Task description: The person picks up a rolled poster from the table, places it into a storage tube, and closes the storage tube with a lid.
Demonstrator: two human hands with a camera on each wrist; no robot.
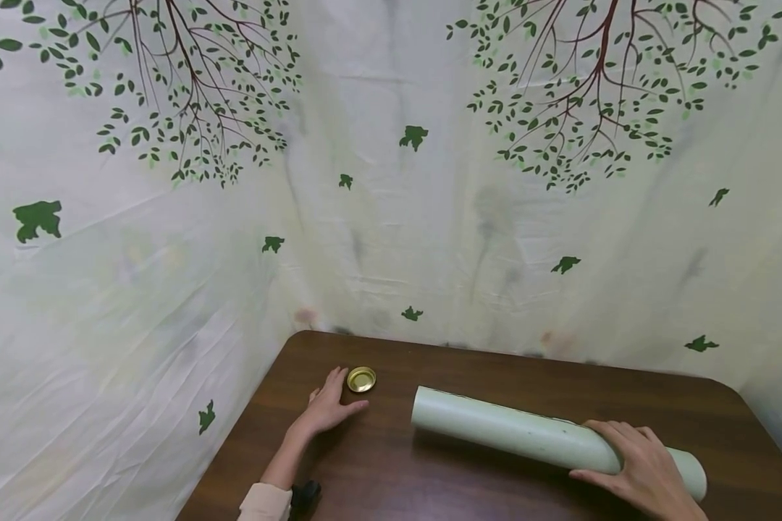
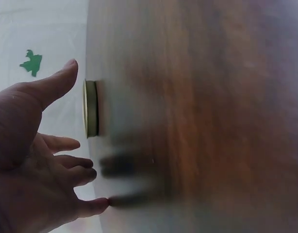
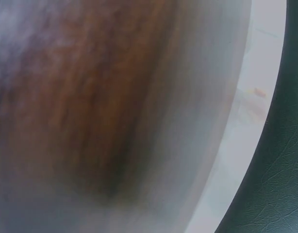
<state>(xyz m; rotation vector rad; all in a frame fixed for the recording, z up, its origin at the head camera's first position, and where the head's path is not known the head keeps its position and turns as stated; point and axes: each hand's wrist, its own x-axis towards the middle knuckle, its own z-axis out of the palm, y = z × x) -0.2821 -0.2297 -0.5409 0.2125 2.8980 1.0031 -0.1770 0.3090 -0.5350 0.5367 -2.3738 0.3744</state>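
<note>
A pale green rolled-up mat (image 1: 508,428) lies slanted over the right part of the brown table. My right hand (image 1: 645,467) grips it close to its right end, thumb on the near side and fingers over the top. In the right wrist view a dark green, leather-textured surface (image 3: 280,174), apparently the mat, fills the right edge; the hand itself is out of that view. To the left, my left hand (image 1: 329,407) reaches around a small round gold lid (image 1: 361,379), fingers and thumb spread. The left wrist view shows the lid (image 2: 91,108) beyond the thumb, apart from the hand (image 2: 47,150).
The brown wooden table (image 1: 378,463) has rounded far corners. White cloth (image 1: 378,253) printed with branches and green leaves hangs behind it and along the left side. A dark band (image 1: 305,499) sits at my left wrist, by a light sleeve (image 1: 266,501).
</note>
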